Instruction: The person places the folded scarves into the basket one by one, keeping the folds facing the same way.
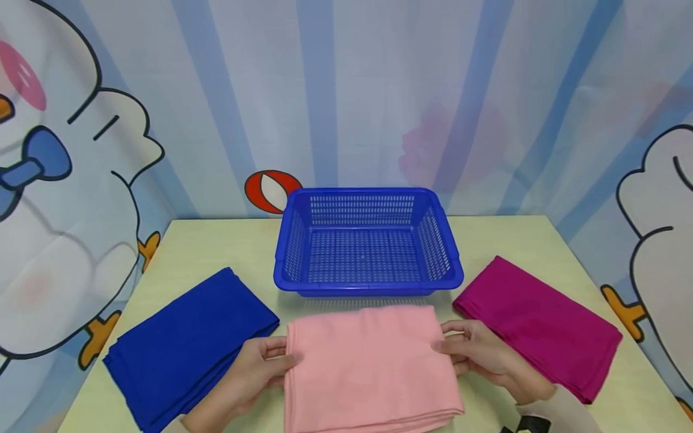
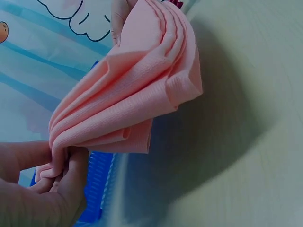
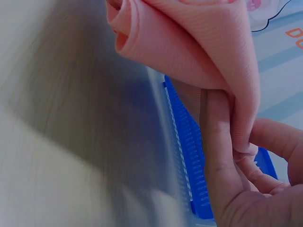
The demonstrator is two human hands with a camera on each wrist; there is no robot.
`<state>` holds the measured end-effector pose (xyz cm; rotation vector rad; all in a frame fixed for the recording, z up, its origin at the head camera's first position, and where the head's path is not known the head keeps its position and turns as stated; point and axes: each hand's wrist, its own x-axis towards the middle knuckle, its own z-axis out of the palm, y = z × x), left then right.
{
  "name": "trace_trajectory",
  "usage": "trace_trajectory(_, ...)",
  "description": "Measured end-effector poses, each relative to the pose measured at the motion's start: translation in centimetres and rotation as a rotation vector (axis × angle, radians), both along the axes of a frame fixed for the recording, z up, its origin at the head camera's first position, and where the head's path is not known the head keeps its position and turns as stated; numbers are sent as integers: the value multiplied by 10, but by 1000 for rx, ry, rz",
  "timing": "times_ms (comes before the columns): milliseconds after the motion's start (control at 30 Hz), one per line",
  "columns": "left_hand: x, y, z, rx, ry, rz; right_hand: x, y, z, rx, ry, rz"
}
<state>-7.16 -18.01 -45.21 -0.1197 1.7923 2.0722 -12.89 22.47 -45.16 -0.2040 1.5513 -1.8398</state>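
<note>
The pale table (image 1: 222,243) is supporting a blue basket (image 1: 368,286); left hand (image 1: 257,373) and right hand (image 1: 482,352) are clamping fingers on pink cloth (image 1: 370,367) at opposite edges, apparently keeping raised folds together.

The head view looks forward and down from above the near side of the tabletop (image 1: 216,252), far enough back to take in both far corners, the blue plastic basket (image 1: 363,255) by the middle of the far edge, and the printed backdrop (image 1: 368,90) behind. The left wrist view sits close to the left hand (image 1: 260,370), low and steeply rolled, the surface filling its right side. The right wrist view, as near to the right hand (image 1: 479,350), rolls the opposite way, with the surface on its left. Both face the far edge from beneath the folded pink cloth (image 1: 368,367); the head view shares that cloth, seen from above, plus basket and backdrop.
</note>
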Motion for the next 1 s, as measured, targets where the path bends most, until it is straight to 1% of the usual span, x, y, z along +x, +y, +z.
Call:
trace_trajectory(267,-1,-3,14,-17,23,-11,1,-1,10,-22,-2,28)
trace_trajectory(433,-2,-4,19,-11,37,-23,1,-1,14,-36,12,34)
trace_trajectory(633,-4,-4,29,-32,18,-27,1,-1,21,-24,30,29)
trace_trajectory(700,-5,-4,33,-39,13,-24,0,-1,24,-23,38,26)
trace_trajectory(867,-9,-6,43,-42,42,-37,-2,-2,35,-16,67,27)
trace_trajectory(1000,-13,-6,51,-45,49,-47,-4,-2,45,0,94,24)
